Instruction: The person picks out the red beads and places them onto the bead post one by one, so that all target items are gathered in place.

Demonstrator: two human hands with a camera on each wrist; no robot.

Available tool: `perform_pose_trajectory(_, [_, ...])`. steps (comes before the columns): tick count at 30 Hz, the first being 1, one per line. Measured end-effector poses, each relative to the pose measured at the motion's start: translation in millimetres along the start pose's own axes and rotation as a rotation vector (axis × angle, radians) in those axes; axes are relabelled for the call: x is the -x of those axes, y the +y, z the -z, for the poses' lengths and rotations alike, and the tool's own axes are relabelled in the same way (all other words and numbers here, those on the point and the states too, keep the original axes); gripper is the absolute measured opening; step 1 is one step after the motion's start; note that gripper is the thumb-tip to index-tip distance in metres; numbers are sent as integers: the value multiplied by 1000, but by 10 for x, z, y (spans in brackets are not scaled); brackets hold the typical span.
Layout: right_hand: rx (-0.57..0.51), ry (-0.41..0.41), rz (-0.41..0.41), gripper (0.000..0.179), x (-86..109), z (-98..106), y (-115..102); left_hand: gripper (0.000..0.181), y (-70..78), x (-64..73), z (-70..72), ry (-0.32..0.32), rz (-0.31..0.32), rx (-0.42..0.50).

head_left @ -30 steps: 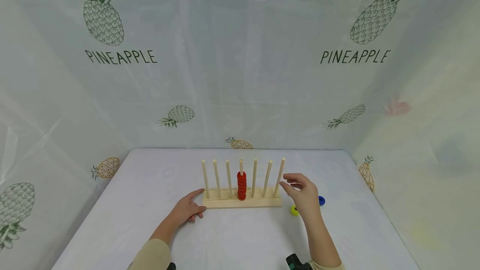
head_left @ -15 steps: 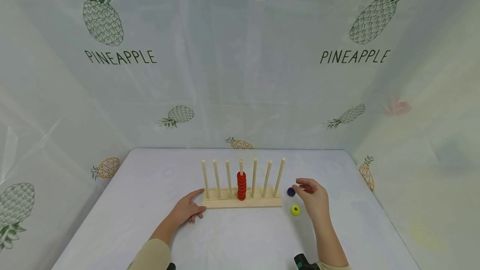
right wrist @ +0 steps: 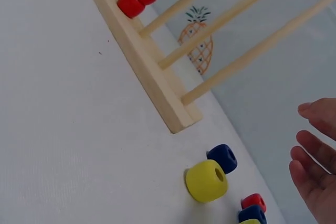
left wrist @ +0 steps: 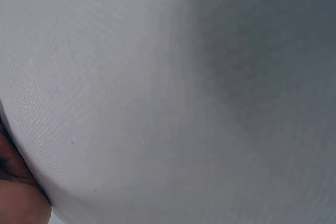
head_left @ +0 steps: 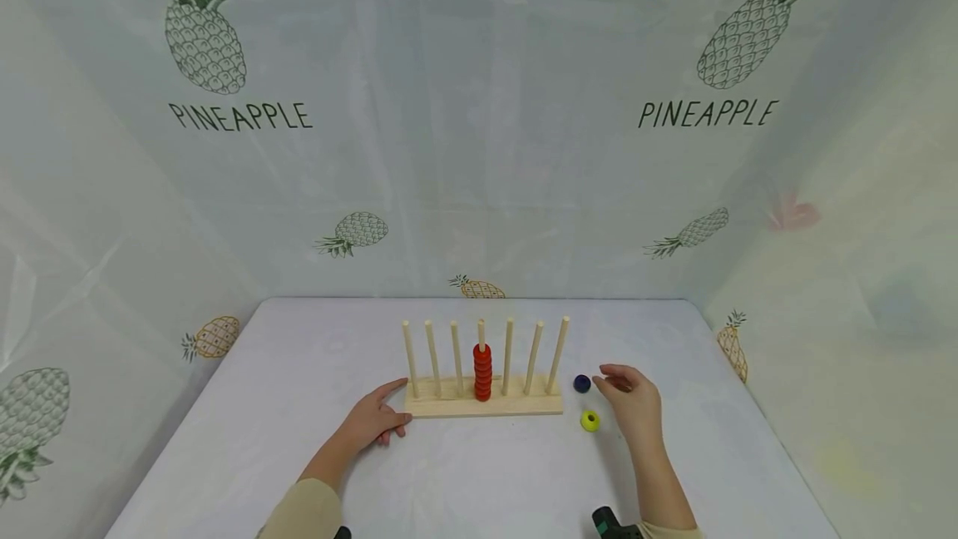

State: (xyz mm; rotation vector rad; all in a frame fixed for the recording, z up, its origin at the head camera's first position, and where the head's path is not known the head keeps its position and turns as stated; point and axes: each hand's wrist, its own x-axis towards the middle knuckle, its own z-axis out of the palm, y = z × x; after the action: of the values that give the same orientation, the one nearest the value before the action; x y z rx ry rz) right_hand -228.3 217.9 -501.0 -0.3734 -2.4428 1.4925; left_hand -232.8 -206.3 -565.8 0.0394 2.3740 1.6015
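A wooden peg stand with several upright pegs stands mid-table, a stack of red beads on its middle peg. At the stand's left end, my left hand holds the base between index finger and thumb. My right hand hovers to the right, its fingers loosely bent with nothing between them. Just left of its fingertips lies a dark blue bead, apart from them. A yellow bead sits nearer me. In the right wrist view the yellow bead partly covers the blue bead.
Below my right hand, the right wrist view shows another red bead, a blue bead and the edge of a yellow one. The white table meets a pineapple-print curtain at its back edge.
My right hand has drawn back to the right, away from the stand's right peg. The dark blue bead beside the stand has come into view. My left hand stays put.
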Motion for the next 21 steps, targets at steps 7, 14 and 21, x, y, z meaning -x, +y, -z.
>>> perform_pose_trajectory(7, [34, -1, -12, 27, -40, -21, 129, 75, 1, -2, -1, 6, 10, 2])
perform_pose_trajectory(14, [32, -13, -31, 32, -93, -3, 236, 75, -3, 0, 2, 1, 10, 12])
perform_pose_trajectory(21, [28, -26, -79, 34, -148, -10, 321, 75, 8, 9, 6, -1, 4, 12])
